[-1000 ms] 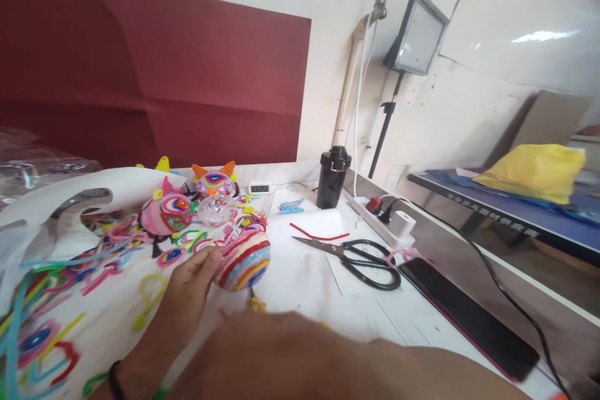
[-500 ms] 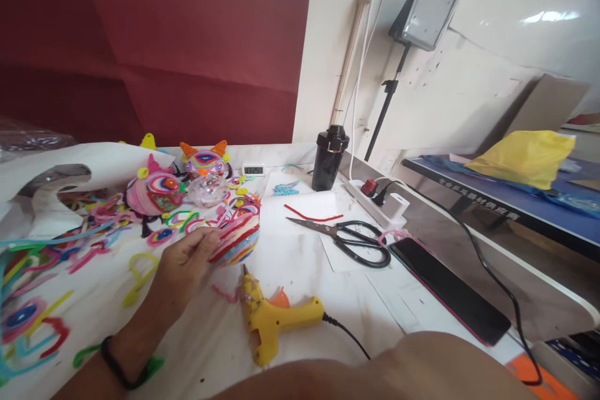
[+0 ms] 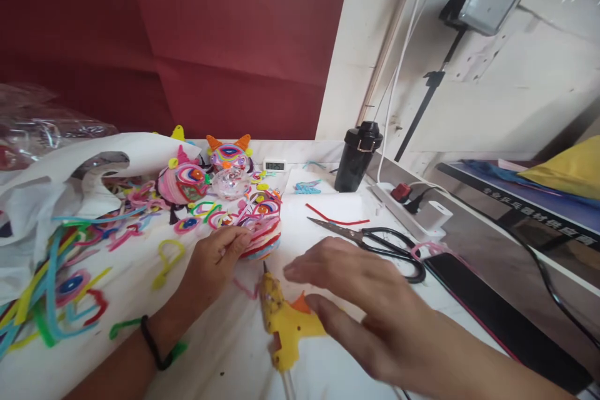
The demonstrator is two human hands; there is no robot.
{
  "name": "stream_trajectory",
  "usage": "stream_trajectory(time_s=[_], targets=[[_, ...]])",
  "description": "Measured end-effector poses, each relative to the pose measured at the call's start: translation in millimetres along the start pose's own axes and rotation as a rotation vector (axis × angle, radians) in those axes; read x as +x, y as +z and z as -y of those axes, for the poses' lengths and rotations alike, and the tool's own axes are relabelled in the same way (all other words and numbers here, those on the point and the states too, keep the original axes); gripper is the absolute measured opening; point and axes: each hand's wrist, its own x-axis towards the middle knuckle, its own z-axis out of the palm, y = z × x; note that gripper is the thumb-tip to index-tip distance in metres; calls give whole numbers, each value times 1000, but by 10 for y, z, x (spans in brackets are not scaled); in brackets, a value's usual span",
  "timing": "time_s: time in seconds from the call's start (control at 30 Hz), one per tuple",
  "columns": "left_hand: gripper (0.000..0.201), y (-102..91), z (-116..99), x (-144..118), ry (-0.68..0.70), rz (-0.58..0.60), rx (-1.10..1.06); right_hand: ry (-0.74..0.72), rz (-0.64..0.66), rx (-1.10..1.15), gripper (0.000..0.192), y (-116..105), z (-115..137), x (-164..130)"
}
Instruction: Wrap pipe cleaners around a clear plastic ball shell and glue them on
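While the left grip (image 3: 216,257) pinches the striped ball (image 3: 261,240), the right grip (image 3: 370,300) hovers spread over the glue gun (image 3: 284,322).

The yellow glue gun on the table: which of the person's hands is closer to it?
Right. The right hand hovers spread just over the glue gun, not gripping it. The left hand is farther left, holding the striped ball.

Craft table: pipe cleaners (image 3: 56,262), glue gun (image 3: 284,325)
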Motion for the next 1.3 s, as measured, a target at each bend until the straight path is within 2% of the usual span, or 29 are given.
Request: stream_trajectory(time_s=[0.07,0.13,0.23,0.33,0.47,0.57,0.67,0.87,1.1,1.3], targets=[[28,11,-10,-9,48,30,23,16,96,-132,34,56,-172,12],[28,26,-13,-15,110,63,47,40,92,-213,35,119,-386,7],[27,42,-14,-16,175,75,72,-20,-3,-339,35,188,-666,35],[26,41,-17,-9,179,68,65,-65,14,-395,37,229,-811,131],[26,32,-21,3,199,72,62,-114,16,-328,34,268,-851,287],[26,34,-22,7,235,76,73,-47,-14,-119,26,266,-875,405],[26,39,-27,9,245,83,72,38,25,63,21,241,-943,523],[26,37,-58,6,244,113,74,97,161,224,35,186,-1059,656],[22,46,-55,3,303,119,67,65,259,173,39,159,-1072,671],[19,51,-35,-12,341,89,85,23,246,29,19,203,-1108,648]])
